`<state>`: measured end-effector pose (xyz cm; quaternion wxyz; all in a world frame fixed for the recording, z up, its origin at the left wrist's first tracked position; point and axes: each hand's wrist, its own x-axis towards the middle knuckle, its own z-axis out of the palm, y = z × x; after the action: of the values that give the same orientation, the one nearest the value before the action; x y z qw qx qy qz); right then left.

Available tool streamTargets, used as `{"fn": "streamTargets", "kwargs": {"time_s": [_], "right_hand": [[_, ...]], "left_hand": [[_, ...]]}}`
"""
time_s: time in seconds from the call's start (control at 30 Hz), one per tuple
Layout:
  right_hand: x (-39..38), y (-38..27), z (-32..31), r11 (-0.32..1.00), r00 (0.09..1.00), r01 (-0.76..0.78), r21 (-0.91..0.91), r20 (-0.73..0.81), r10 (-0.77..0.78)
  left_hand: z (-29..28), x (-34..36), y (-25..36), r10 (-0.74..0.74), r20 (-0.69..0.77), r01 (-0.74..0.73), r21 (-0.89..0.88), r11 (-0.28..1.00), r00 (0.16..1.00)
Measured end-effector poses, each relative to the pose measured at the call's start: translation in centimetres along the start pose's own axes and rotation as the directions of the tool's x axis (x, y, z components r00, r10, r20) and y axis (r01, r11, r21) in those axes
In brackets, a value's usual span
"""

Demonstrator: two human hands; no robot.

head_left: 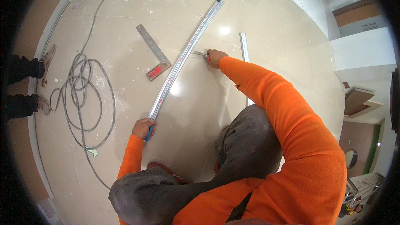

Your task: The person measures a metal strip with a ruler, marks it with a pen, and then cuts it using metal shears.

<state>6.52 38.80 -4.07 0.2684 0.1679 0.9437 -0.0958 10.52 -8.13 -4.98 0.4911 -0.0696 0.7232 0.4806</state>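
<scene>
My left hand (142, 129) grips the near end of a long steel ruler (183, 58) lying diagonally on the glossy floor, with a blue piece (148, 134) at its fingers. My right hand (216, 58) holds a small metal tool with a red part (200, 53), its narrow metal end beside the ruler's right edge. A metal try square with a red-marked stock (156, 53) lies left of the ruler. A straight metal bar (243, 50) lies to the right, partly hidden by my right arm.
A loosely coiled grey cable (109, 93) spreads over the floor (291, 46) at left, over a pale green scrap (95, 151). Another person's shoes (47, 62) are at the far left edge. White cabinet-like structures (360, 50), leaning boards (357, 100) and metal equipment (352, 193) stand at the right.
</scene>
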Motion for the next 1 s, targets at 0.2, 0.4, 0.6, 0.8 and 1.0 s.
{"fn": "streamTargets", "kwargs": {"time_s": [0.2,0.4,0.6,0.8,1.0], "right_hand": [[0.0,0.2,0.0,1.0,1.0,0.015,-0.005,-0.01,-0.015],[-0.2,0.3,0.2,1.0,1.0,0.018,-0.011,-0.026,-0.018],[-0.4,0.1,-0.2,0.999,0.999,0.023,-0.046,0.023,-0.022],[-2.3,-0.7,-1.3,0.921,0.93,0.305,-0.243,-0.131,-0.342],[-1.6,-10.4,-0.5,0.433,0.437,0.796,-0.423,-0.094,-0.895]], "left_hand": [[0.4,0.6,0.0,-0.067,0.007,0.067,-0.045,0.997,0.998],[0.4,0.4,0.3,-0.053,0.005,0.053,-0.005,0.999,0.999],[0.4,0.5,0.9,-0.097,0.014,0.097,-0.009,0.995,0.995],[0.0,0.8,0.1,-0.077,0.01,0.077,-0.036,0.996,0.997],[-0.5,2.1,-1.3,-0.082,0.007,0.079,0.195,0.978,0.997]]}}
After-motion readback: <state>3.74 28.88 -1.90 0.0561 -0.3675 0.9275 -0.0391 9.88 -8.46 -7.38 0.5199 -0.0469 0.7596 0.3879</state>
